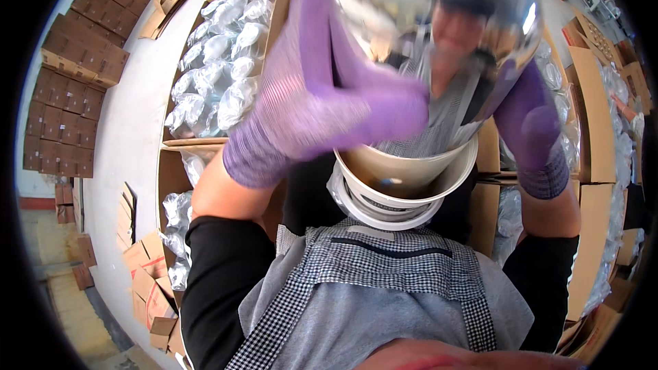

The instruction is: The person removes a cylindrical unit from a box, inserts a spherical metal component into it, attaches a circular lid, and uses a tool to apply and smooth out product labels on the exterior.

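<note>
A large, mirror-bright rounded metal piece (384,17) is held up close in front of me, its upper end cut off by the frame. Reflections cover its surface and motion blurs it. In a purple knit glove, my left hand (301,96) grips its left side, thumb across the front and fingers stretched up along it. My right hand (534,116), gloved the same way, is at the right side, its fingers mostly hidden behind the metal. Directly below stands a white plastic bucket (466,164) close to my lap; whether the metal piece touches its rim I cannot tell.
At the left is an open carton (275,24) of plastic-wrapped items (229,41). More open cartons (593,116) of wrapped items line the right. Brown boxes (65,106) are stacked far left, and flattened cardboard (147,281) lies on the floor. Another person's hand (622,106) shows far right.
</note>
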Available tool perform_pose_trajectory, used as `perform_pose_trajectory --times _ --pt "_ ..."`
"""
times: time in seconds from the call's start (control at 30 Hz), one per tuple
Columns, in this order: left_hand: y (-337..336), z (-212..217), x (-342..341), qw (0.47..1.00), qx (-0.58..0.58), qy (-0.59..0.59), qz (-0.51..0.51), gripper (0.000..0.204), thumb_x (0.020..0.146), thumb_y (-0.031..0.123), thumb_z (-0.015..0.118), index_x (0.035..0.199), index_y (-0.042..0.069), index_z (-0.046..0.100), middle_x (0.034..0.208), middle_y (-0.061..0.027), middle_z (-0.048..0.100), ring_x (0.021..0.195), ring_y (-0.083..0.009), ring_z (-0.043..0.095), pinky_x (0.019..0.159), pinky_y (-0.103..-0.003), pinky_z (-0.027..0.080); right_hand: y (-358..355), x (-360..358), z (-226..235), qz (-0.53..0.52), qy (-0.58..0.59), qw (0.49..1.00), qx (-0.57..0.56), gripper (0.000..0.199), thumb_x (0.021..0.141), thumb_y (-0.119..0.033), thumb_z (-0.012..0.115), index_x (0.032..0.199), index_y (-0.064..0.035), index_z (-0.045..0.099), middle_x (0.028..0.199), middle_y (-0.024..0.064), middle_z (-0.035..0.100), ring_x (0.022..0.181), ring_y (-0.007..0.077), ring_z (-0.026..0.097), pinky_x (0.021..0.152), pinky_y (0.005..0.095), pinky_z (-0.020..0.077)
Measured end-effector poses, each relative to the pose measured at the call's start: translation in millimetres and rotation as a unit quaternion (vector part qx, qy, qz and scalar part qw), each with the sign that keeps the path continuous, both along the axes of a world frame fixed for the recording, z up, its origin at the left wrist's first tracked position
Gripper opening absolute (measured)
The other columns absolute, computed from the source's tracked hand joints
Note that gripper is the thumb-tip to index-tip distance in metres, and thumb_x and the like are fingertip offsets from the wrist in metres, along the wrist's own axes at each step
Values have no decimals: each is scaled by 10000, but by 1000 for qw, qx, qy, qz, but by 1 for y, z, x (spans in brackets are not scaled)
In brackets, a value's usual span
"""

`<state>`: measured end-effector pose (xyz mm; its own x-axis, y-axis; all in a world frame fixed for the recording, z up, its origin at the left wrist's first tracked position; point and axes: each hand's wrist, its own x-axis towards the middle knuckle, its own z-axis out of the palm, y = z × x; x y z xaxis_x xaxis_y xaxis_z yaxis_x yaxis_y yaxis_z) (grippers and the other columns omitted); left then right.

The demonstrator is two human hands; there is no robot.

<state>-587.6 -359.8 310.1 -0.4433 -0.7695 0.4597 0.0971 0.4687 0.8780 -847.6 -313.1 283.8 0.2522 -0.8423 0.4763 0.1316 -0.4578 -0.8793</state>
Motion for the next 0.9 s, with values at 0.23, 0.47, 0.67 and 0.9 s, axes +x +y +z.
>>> perform_pose_trajectory --times 0.23,0.47,0.67,0.9 --pt "45 -27 14 985 157 -73 13 1275 514 297 970 1565 12 307 1479 -150 492 1368 -285 495 1137 -434 433 27 34 -33 19 -88 962 259 1037 725 -166 926 1553 -28 318 1400 165 525 1196 252 626 987 368 577" --pt "40 -26 33 979 45 -193 -37 1174 571 503 986 1466 11 408 1344 -187 569 1286 -293 569 1095 -420 465 36 26 -23 -71 256 964 24 1236 540 -465 952 1531 -8 371 1479 191 469 1391 330 475 1173 462 377" --pt "30 -9 35 950 81 -295 -58 1227 497 384 1021 1494 -11 424 1386 -151 569 1299 -275 556 1121 -386 422 29 10 -21 -46 316 946 -51 1101 607 -429 979 1447 30 436 1445 207 482 1369 329 491 1143 442 417" --pt "17 -10 44 946 42 -320 -39 983 579 539 974 1318 37 563 1160 -144 658 1073 -257 684 908 -402 566 21 19 -25 6 205 971 124 930 668 -340 882 1429 -29 448 1389 174 527 1314 293 529 1116 411 424"
